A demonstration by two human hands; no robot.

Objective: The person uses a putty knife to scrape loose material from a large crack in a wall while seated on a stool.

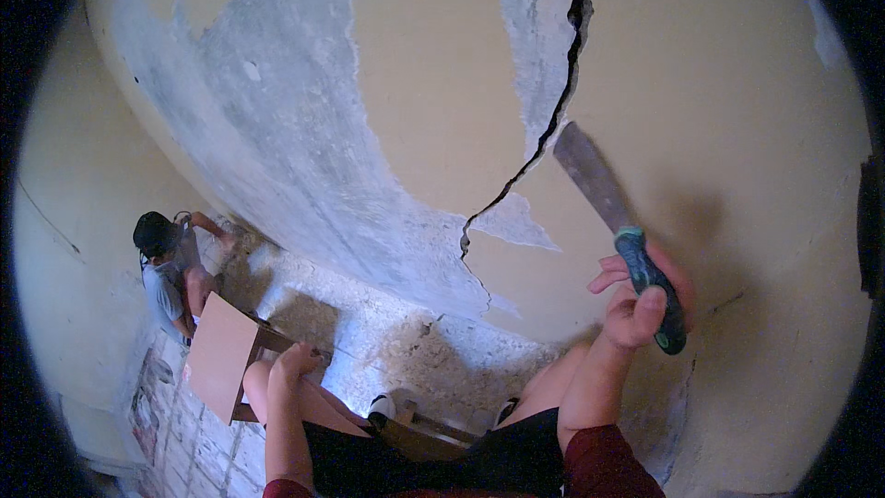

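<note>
raised, your right hand (639, 304) wraps its grip around a scraper (631, 244) by the wall crack (563, 103); your left hand (295, 361) lies near your knee (257, 382), its grip unclear.

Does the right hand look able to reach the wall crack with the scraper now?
Probably yes: the right hand holds the scraper with its tip close beside the crack, and nothing visible blocks the way.
</note>
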